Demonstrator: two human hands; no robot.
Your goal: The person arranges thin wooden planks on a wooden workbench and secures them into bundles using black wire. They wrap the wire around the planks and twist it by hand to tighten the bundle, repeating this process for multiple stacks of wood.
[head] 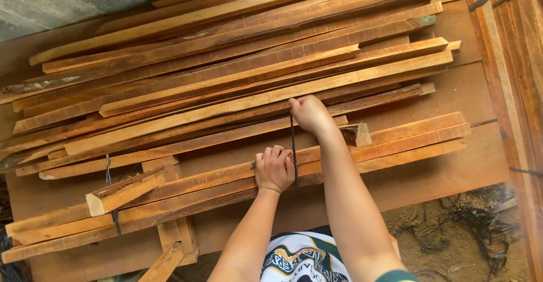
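Single head-worn view: looks steeply down, close over the person's forearms, onto stacked wooden planks (243,84); no second view.

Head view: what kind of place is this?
Likely a timber yard or rough woodworking spot: stacked rough-sawn wooden slats, a strapped bundle under the hands, bare dirt ground.

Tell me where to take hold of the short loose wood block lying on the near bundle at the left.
Grip the short wood block across its narrow sides near the middle, coming from above: it lies flat on the strapped bundle, its top and long edges exposed, its ends free.
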